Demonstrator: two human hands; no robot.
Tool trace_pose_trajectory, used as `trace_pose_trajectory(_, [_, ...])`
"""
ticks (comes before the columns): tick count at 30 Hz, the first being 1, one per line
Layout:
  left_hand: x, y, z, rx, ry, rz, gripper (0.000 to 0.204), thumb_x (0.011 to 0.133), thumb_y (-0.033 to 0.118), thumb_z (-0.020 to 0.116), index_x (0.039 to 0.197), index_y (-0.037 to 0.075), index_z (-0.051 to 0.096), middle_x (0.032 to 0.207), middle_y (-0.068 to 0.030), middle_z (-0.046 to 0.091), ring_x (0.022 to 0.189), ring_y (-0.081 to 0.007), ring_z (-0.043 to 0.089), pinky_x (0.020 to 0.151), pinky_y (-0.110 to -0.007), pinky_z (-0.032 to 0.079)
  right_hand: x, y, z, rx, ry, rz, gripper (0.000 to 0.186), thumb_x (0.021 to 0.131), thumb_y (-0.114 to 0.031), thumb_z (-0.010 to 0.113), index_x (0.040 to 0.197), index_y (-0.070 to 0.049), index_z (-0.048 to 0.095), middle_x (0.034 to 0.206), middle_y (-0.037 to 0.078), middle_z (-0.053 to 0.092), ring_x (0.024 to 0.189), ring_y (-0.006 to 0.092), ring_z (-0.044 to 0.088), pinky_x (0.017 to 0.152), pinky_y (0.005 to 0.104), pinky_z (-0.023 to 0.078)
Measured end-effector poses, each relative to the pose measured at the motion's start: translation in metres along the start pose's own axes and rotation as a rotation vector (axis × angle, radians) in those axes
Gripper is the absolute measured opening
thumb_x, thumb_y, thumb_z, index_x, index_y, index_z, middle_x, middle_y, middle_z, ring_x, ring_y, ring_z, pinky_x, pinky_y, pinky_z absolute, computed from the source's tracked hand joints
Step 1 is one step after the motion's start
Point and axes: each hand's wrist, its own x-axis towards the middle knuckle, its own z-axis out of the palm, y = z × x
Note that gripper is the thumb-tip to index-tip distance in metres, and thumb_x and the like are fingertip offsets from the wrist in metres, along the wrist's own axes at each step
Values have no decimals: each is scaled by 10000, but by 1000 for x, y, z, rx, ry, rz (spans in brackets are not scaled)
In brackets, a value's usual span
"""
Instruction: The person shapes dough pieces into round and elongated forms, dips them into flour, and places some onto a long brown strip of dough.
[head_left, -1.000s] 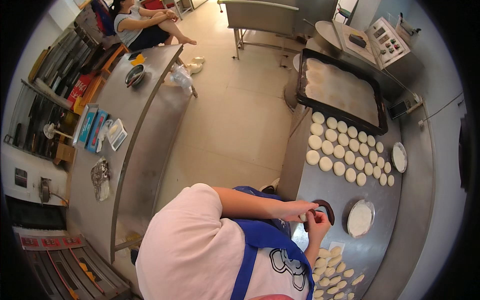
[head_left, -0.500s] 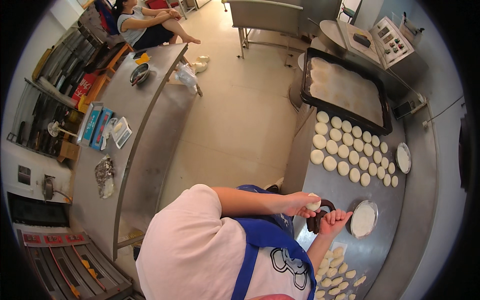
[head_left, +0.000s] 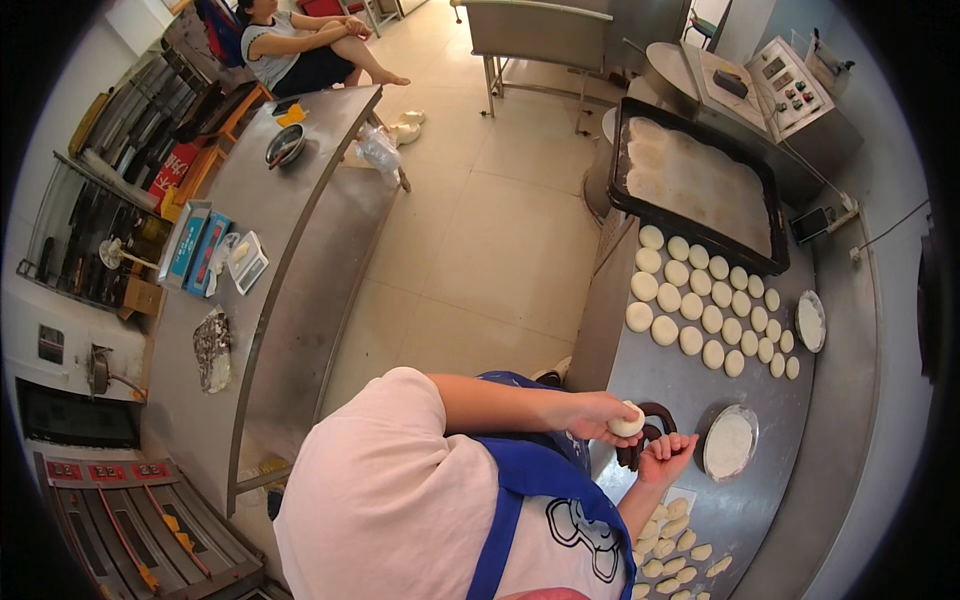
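Observation:
My left hand (head_left: 600, 415) is closed around a round white dough ball (head_left: 626, 419), which bulges out past the fingers and thumb. Close by on its lower right, my right hand (head_left: 667, 461) is raised with its fingers curled; whatever they hold, if anything, is hidden. Partly behind both hands lies a dark brown, rope-like coil (head_left: 656, 411) on the metal worktable (head_left: 640, 378). Small pale dough pieces (head_left: 665, 547) lie near my right forearm. To the right of my hands stands a round foil bowl of white flour (head_left: 729, 443).
Rows of smooth dough rounds (head_left: 691, 306) cover the worktable's far part. Beyond them lies a large black baking tray (head_left: 775, 225), and a second flour dish (head_left: 811, 322) is by the wall. On the left, another metal table (head_left: 290, 190) holds scales (head_left: 247, 263). A person (head_left: 290, 45) sits far back.
The dough ball now shows more fully in my left hand, which has moved slightly right. My right hand has shifted a little, its fingers still curled. The whole view has tilted slightly.

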Motion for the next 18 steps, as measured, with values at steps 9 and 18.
trace_pose_trajectory(9, [6,-9,-10,51,82,160,321,981,136,553,1263,-13,519,1215,-101,595,1101,-192,604,957,-349,494,1,55,65,-594,283,-229,257,1005,-120,495,1251,-49,490,1032,75,627,869,156,583,737,276,491])
trace_pose_trajectory(18, [-2,-5,-5,-113,62,168,326,1034,261,508,1241,13,549,1174,-62,601,1089,-175,598,950,-344,493,-8,89,60,-1203,10,-411,321,1008,-105,515,1309,4,513,1203,120,620,1098,189,605,903,291,485])
